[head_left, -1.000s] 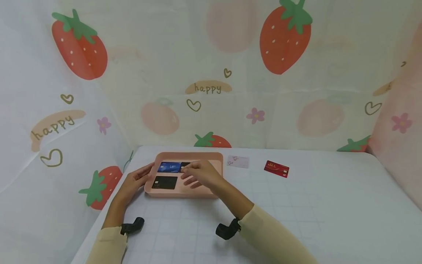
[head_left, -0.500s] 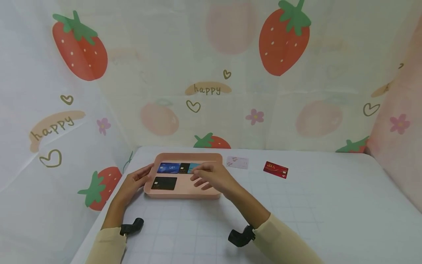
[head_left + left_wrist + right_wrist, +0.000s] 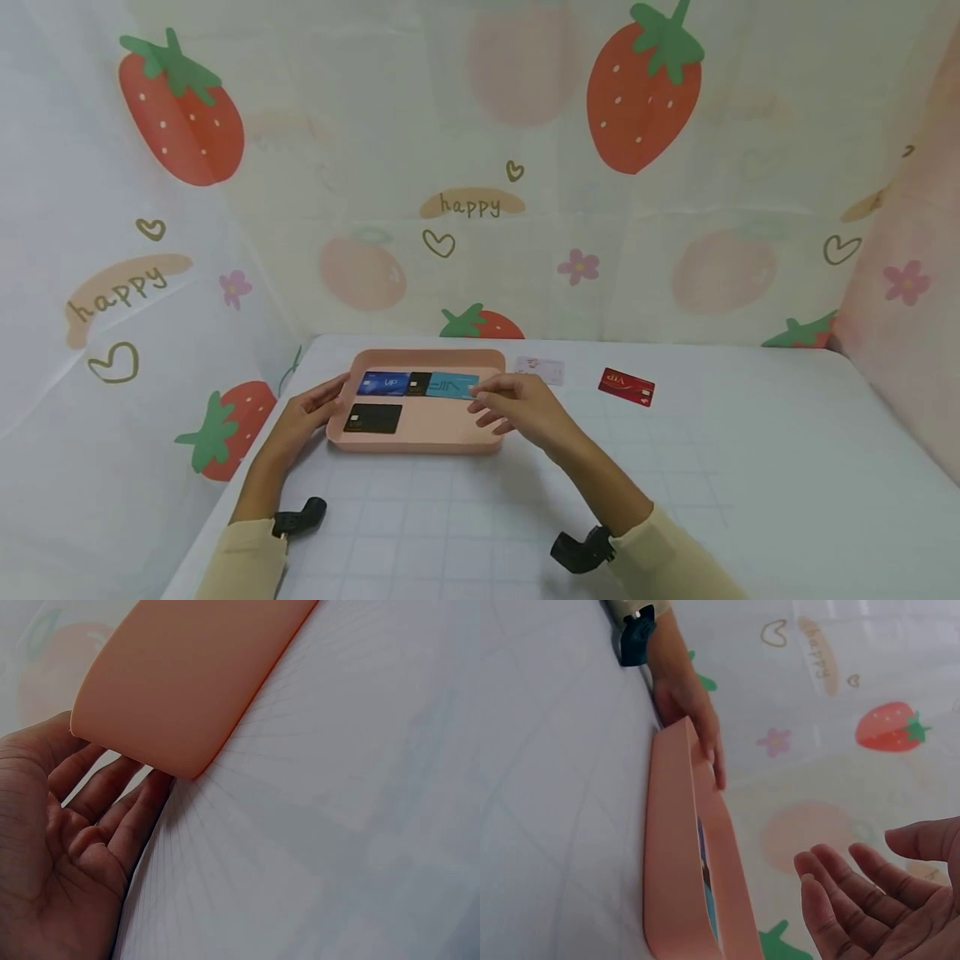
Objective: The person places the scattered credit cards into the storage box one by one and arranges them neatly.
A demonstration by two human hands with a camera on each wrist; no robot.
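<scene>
The right hand [image 3: 885, 907] hung with loosely bent fingers near the pink tray [image 3: 671, 847]. At the tray's end farther from it, the left hand [image 3: 694, 707] rested, with strawberry-patterned cloth [image 3: 802, 780] behind.

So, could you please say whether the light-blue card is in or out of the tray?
In: the head view shows the light-blue card inside the pink tray, near the right hand.
</scene>
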